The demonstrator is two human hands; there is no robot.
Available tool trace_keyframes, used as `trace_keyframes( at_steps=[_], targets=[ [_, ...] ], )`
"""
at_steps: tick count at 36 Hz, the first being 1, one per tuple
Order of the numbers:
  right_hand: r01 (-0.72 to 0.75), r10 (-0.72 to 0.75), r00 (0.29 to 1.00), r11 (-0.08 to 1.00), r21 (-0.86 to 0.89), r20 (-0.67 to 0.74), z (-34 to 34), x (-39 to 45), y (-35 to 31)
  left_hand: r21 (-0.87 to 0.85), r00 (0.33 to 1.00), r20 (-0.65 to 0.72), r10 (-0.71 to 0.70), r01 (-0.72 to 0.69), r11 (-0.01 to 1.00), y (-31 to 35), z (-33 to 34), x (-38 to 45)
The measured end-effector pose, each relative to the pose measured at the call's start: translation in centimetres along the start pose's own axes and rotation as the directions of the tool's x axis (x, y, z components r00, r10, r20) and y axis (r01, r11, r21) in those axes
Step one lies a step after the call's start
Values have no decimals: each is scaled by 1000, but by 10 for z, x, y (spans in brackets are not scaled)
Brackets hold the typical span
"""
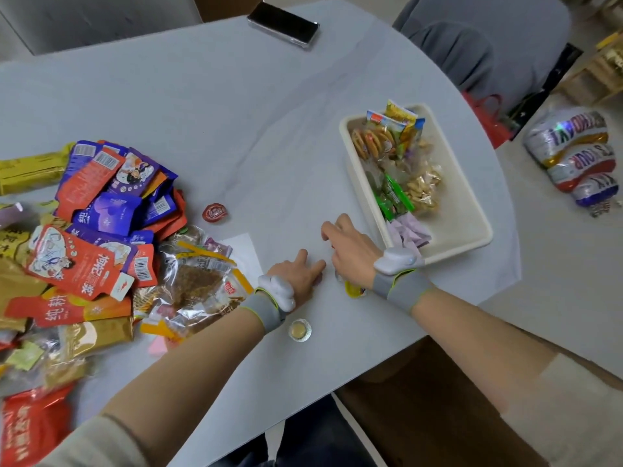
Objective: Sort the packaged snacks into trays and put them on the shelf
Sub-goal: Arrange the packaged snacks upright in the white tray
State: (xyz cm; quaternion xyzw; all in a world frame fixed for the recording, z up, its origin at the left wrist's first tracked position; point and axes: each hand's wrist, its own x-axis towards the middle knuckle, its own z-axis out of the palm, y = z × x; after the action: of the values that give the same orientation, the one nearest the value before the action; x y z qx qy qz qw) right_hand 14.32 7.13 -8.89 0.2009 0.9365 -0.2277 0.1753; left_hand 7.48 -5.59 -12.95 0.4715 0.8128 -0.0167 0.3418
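The counter [236,112] is pale grey-white, and the tray [472,210] at right of the frame is cream. At left, the snack packets [101,210] run red, purple and gold. Grey wristbands [266,311] have thin lime edging.

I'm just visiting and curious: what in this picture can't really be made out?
- Head view: what the right hand covers; only a yellow wrapper edge shows under its wrist.
- Snack pile: cut off by the left edge, lower packets buried.
- Tray: the bottom packets are hidden by the ones on top.
- Left hand: fingertips blurred.

Pale table [219,106] with snack pile [101,230], tray [472,230], phone [283,26], two small cups [299,329].
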Motion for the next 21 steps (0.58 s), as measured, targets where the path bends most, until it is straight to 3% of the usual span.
trace_keyframes(
  at_steps=[5, 12, 18, 21],
  targets=[
    [-130, 133, 990, 989, -64, 45, 21, -26, 16, -31, 1000, 29, 9, -8, 999, -1, 2, 2],
    [-298, 296, 954, 954, 33, 36, 52, -28, 24, -124, 999, -37, -28, 23, 992, -12, 8, -7],
    [-266, 273, 961, 956, 121, -42, 68, -30, 26, -164, 982, -171, -78, 50, 985, -30, 3, -29],
    [-242, 251, 967, 960, 145, -51, 70, -34, 28, -87, 991, -135, -15, 3, 996, -26, 2, -48]
  ],
)
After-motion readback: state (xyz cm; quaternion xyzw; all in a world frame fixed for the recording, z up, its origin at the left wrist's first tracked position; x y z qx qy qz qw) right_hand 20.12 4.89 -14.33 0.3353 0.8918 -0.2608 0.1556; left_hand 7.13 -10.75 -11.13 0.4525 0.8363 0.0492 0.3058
